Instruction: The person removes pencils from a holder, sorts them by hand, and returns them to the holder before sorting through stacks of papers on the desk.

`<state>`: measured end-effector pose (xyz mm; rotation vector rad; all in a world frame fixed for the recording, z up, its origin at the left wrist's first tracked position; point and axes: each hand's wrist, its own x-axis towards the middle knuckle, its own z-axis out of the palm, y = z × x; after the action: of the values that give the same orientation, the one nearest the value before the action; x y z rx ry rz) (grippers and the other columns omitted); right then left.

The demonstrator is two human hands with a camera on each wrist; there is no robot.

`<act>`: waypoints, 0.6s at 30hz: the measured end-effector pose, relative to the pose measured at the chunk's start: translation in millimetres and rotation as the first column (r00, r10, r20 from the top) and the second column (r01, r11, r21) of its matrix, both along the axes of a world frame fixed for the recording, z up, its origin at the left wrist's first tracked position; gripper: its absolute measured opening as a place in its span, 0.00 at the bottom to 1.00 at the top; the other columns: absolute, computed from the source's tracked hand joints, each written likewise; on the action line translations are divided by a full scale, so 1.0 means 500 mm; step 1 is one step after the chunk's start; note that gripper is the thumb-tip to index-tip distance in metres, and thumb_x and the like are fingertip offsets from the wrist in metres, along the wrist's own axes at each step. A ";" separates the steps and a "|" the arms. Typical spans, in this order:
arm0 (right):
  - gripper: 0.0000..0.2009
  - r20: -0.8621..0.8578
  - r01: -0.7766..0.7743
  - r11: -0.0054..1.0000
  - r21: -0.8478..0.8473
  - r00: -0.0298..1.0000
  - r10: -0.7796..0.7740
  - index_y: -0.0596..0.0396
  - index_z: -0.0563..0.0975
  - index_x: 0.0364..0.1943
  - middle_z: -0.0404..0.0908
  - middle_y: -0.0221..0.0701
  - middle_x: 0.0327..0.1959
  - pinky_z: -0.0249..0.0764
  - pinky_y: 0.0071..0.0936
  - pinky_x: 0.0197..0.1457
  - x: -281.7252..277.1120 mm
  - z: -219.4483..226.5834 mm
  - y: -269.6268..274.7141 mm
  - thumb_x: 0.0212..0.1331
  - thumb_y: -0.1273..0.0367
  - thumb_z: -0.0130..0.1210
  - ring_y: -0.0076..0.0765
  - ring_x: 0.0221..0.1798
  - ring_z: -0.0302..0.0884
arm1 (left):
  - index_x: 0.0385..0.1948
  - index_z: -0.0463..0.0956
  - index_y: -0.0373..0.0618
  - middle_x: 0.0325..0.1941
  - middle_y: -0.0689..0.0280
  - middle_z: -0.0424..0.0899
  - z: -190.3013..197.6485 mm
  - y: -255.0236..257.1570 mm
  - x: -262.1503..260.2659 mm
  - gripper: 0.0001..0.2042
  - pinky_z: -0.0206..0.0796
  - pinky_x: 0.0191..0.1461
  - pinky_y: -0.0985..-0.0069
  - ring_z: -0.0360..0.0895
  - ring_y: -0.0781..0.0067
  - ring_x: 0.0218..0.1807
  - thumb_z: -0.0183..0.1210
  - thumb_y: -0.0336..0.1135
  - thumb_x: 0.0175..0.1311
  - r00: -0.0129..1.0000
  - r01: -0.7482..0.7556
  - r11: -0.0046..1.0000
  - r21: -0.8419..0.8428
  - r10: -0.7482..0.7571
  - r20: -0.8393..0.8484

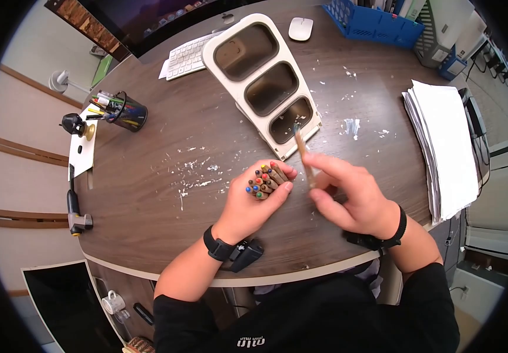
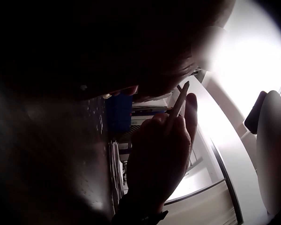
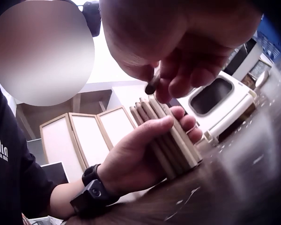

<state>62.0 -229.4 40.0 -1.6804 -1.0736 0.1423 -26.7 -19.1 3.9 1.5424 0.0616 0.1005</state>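
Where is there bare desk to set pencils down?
Bare desk: between the pen cup, the near edge and the left white flakes; also between the right hand and papers. Crowded: the far end of the tray, by keyboard and mouse.

A: How many pencils [image 1: 261,181] were in the bundle?
B: Left hand [image 1: 243,210] held at least ten; overlap hid the exact number. Right hand [image 1: 357,197] held one single pencil [image 1: 303,151].
A: What did the desk [image 1: 165,141] carry?
B: Toward the far edge: one three-compartment bin [image 1: 260,73], one keyboard [image 1: 190,56], one mouse [image 1: 300,29]. Left edge had one pen cup [image 1: 131,115]. Right edge had one paper stack [image 1: 445,147], far right corner one blue basket [image 1: 377,29].
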 end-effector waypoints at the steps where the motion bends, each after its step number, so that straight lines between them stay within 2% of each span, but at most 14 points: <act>1: 0.29 -0.080 -0.010 0.999 0.036 0.997 0.013 0.53 0.73 0.68 0.83 0.34 0.30 0.77 0.33 0.35 -0.008 -0.004 0.007 0.60 0.79 0.62 0.38 0.29 0.81 | 0.52 0.80 0.39 0.50 0.65 0.88 0.001 0.000 -0.002 0.13 0.75 0.58 0.76 0.82 0.79 0.52 0.66 0.25 0.68 1.000 0.008 1.000 -0.023 -0.009 -0.026; 2: 0.38 -0.022 -0.057 0.998 -0.028 0.998 0.056 0.50 0.61 0.78 0.85 0.33 0.34 0.79 0.34 0.39 -0.004 -0.010 0.005 0.63 0.78 0.63 0.39 0.32 0.82 | 0.52 0.80 0.39 0.50 0.65 0.88 -0.001 -0.001 -0.002 0.13 0.75 0.58 0.76 0.82 0.79 0.52 0.66 0.25 0.68 1.000 0.005 1.000 -0.024 -0.006 -0.029; 3: 0.38 -0.025 -0.057 0.998 -0.029 0.998 0.056 0.50 0.61 0.78 0.85 0.33 0.34 0.79 0.34 0.39 -0.007 -0.015 0.008 0.63 0.78 0.63 0.39 0.32 0.82 | 0.54 0.80 0.39 0.51 0.65 0.88 -0.002 -0.004 0.000 0.14 0.75 0.59 0.76 0.82 0.78 0.52 0.66 0.25 0.69 1.000 0.015 0.999 -0.034 -0.015 0.010; 5: 0.33 -0.165 0.021 0.992 -0.122 0.985 -0.041 0.52 0.67 0.73 0.86 0.34 0.38 0.81 0.35 0.42 -0.013 -0.023 0.016 0.62 0.79 0.63 0.40 0.36 0.84 | 0.56 0.79 0.39 0.52 0.65 0.88 -0.003 -0.005 0.001 0.15 0.74 0.60 0.76 0.82 0.78 0.53 0.66 0.26 0.69 0.998 0.029 0.999 -0.045 -0.027 0.051; 7: 0.31 -0.100 0.015 0.995 -0.103 0.995 -0.025 0.53 0.69 0.71 0.86 0.35 0.40 0.81 0.35 0.44 0.003 -0.040 0.018 0.62 0.79 0.63 0.40 0.39 0.85 | 0.62 0.75 0.36 0.60 0.61 0.84 -0.003 0.003 -0.001 0.19 0.72 0.66 0.72 0.80 0.72 0.61 0.63 0.21 0.69 0.997 0.071 0.997 -0.024 -0.071 -0.006; 8: 0.29 -0.036 0.004 0.997 -0.083 0.999 -0.007 0.54 0.71 0.68 0.86 0.36 0.43 0.82 0.35 0.45 0.010 -0.045 0.019 0.62 0.79 0.63 0.40 0.42 0.85 | 0.62 0.75 0.36 0.60 0.61 0.84 -0.002 0.007 0.000 0.19 0.72 0.66 0.72 0.80 0.72 0.61 0.63 0.21 0.69 0.998 0.070 0.997 -0.028 -0.070 -0.003; 11: 0.25 -0.118 -0.002 0.981 -0.195 0.993 -0.022 0.57 0.74 0.64 0.85 0.38 0.47 0.83 0.33 0.46 0.011 -0.031 0.013 0.61 0.79 0.64 0.39 0.46 0.86 | 0.59 0.78 0.38 0.60 0.60 0.84 0.003 0.012 0.004 0.18 0.72 0.66 0.71 0.79 0.72 0.62 0.65 0.22 0.67 0.993 0.117 0.992 0.054 -0.117 -0.001; 13: 0.25 -0.133 -0.006 0.986 -0.168 0.991 -0.017 0.57 0.74 0.64 0.84 0.38 0.47 0.83 0.32 0.47 0.009 -0.039 0.017 0.61 0.80 0.63 0.38 0.46 0.86 | 0.54 0.82 0.42 0.59 0.60 0.83 0.009 0.012 0.011 0.17 0.71 0.66 0.70 0.78 0.71 0.63 0.67 0.22 0.63 0.970 0.091 0.949 0.301 -0.152 0.188; 14: 0.26 -0.147 -0.010 0.990 -0.138 0.989 -0.010 0.56 0.74 0.65 0.84 0.39 0.48 0.84 0.31 0.48 0.008 -0.042 0.019 0.60 0.80 0.63 0.37 0.46 0.86 | 0.54 0.82 0.42 0.59 0.60 0.83 0.009 0.011 0.010 0.17 0.71 0.66 0.70 0.78 0.71 0.63 0.67 0.22 0.63 0.970 0.090 0.950 0.298 -0.151 0.189; 16: 0.27 -0.199 -0.043 0.993 -0.108 0.980 0.021 0.56 0.74 0.66 0.84 0.39 0.48 0.84 0.30 0.49 0.005 -0.042 0.022 0.60 0.80 0.63 0.36 0.47 0.86 | 0.48 0.83 0.44 0.56 0.58 0.81 0.005 0.007 0.008 0.14 0.71 0.64 0.67 0.79 0.62 0.59 0.69 0.24 0.61 0.978 0.025 0.956 0.292 -0.083 0.190; 18: 0.28 -0.256 -0.077 0.994 -0.083 0.965 0.053 0.55 0.73 0.67 0.84 0.39 0.48 0.85 0.30 0.50 0.002 -0.046 0.026 0.60 0.81 0.63 0.35 0.47 0.86 | 0.47 0.83 0.44 0.57 0.59 0.80 0.005 0.006 0.007 0.13 0.71 0.64 0.67 0.79 0.62 0.59 0.69 0.24 0.60 0.981 0.036 0.964 0.262 -0.084 0.176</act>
<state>63.2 -216.3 16.9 -1.6574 -0.9406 0.4437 -23.3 -16.3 6.6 1.7871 -0.1523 0.2102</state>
